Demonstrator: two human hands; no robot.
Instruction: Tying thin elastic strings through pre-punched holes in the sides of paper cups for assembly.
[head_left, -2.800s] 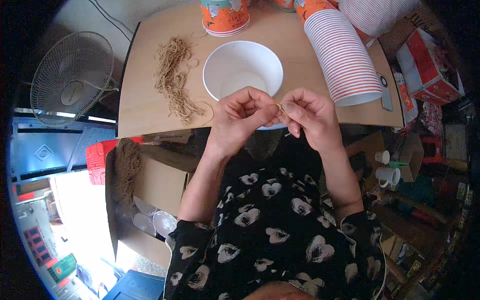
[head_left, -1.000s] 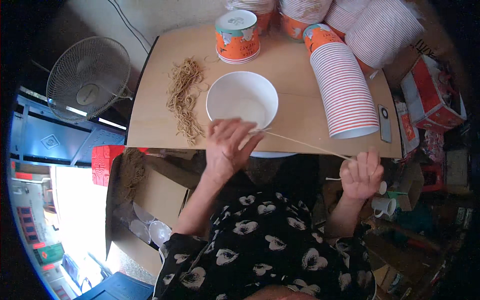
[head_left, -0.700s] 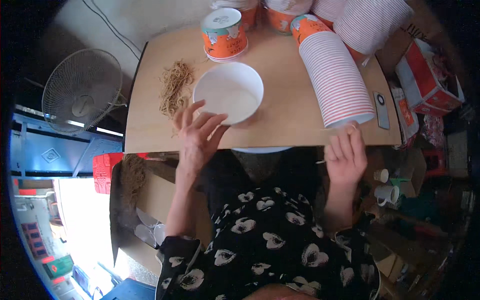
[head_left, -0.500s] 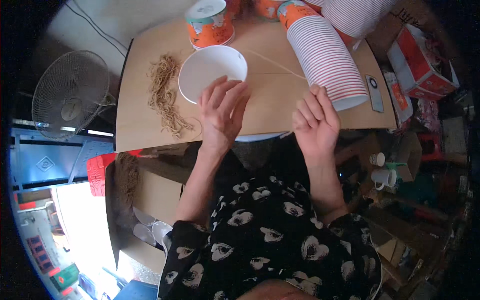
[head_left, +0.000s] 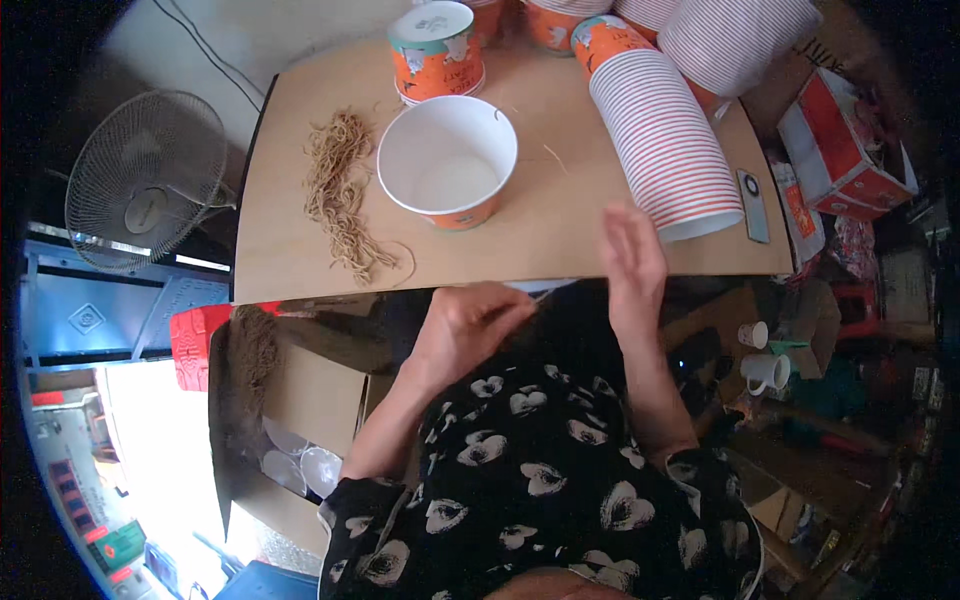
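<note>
hands hover at the near edge of a pale wooden tabletop [head_left: 560, 225], seen from above. the left hand [head_left: 468, 325] sits just off that near edge, curled, with its fingertips [head_left: 515, 305] drawn together as if pinching something thin; whether a strand is actually held there is too fine to tell. the right hand [head_left: 630, 265] is raised over the near right part of the table, blurred, palm turned sideways with its fingers [head_left: 618, 225] straight and lying close together, holding nothing that shows.

a white paper bowl with an orange outer wall [head_left: 448, 160] stands upright and empty on the table, beyond the left hand and slightly to its left. the left hand is the nearer one to it, though clear of it. left of the bowl lies a loose heap of tan string pieces [head_left: 340, 195], its long axis running from far to near, with one curl of string trailing off its near end towards the left hand.

to the right of the bowl, a long stack of white bowls with red stripes [head_left: 665, 140] lies on its side, its open end pointing near and right; the right hand is just beside that end. a second orange and white bowl [head_left: 435, 50] stands at the far edge, behind the empty one. a small dark flat device [head_left: 753, 192] lies at the right edge of the table, and a round wire fan [head_left: 145, 180] stands off the left side.
</note>
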